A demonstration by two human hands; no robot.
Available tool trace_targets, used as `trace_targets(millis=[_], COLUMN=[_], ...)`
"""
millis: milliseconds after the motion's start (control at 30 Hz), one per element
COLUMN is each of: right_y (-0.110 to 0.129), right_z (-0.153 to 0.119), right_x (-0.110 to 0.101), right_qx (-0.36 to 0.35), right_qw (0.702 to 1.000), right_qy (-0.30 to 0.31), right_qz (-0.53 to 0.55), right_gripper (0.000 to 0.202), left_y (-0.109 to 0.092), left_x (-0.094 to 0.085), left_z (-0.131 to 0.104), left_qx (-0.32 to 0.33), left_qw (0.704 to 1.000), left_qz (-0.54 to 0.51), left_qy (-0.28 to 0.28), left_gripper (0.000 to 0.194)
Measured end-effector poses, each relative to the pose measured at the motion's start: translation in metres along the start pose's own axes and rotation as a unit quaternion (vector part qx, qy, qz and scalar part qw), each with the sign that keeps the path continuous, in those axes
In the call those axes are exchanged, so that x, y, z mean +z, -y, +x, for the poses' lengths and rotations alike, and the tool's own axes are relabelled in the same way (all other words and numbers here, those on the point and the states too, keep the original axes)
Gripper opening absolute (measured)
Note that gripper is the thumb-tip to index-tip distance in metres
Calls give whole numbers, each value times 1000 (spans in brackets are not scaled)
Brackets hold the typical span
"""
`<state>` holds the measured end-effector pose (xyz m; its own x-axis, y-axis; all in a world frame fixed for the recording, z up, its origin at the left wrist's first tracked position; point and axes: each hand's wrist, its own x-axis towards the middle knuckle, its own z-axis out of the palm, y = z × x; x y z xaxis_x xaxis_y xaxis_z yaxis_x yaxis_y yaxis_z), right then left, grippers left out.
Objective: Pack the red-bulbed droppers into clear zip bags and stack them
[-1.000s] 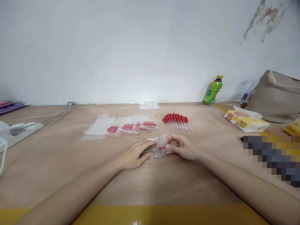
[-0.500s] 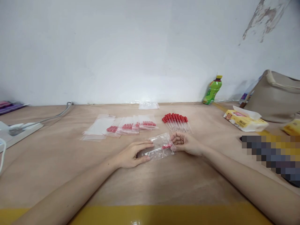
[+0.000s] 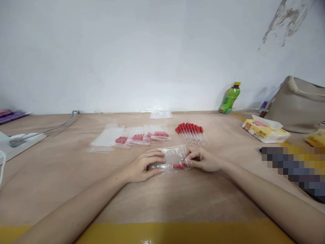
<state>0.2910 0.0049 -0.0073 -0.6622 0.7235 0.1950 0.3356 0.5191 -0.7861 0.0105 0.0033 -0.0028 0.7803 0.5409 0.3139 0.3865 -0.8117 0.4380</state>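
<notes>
Between my hands lies a clear zip-lock bag (image 3: 172,156) with red-topped droppers (image 3: 179,166) inside, along its near edge. My left hand (image 3: 146,166) grips the bag's left end, with the fingers at the far edge and the thumb at the near one. At the right end, my right hand (image 3: 200,158) pinches the bag's edge between thumb and fingers. Just beyond it, several loose droppers (image 3: 190,130) with red bulbs and clear stems lie fanned out. Filled bags with red droppers (image 3: 138,136) overlap in a row further left.
Flat clear bags (image 3: 106,137) lie left of the filled ones, another bag (image 3: 160,115) by the wall. A power strip (image 3: 22,145) with cables is at the left. On the right stand a green bottle (image 3: 230,98), a tissue pack (image 3: 266,131) and a beige bag (image 3: 297,105).
The red-topped droppers inside the bag have shifted towards its near edge. My right hand has lowered slightly and its fingers have curled in more on the bag's edge. My left hand has barely moved.
</notes>
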Motion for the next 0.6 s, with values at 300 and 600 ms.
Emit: trace_targets(millis=[300, 600], right_y=[-15, -16], right_z=[24, 89], right_x=[-32, -39], right_qx=[168, 316], right_qw=[945, 849], right_qy=[-247, -303], right_qz=[-137, -295], right_gripper=[17, 14], left_y=[1, 3], left_x=[0, -2], left_z=[0, 1], left_qx=[-23, -15], left_qw=[999, 999], left_qz=[-33, -22], left_qy=[21, 42], left_gripper=[26, 28])
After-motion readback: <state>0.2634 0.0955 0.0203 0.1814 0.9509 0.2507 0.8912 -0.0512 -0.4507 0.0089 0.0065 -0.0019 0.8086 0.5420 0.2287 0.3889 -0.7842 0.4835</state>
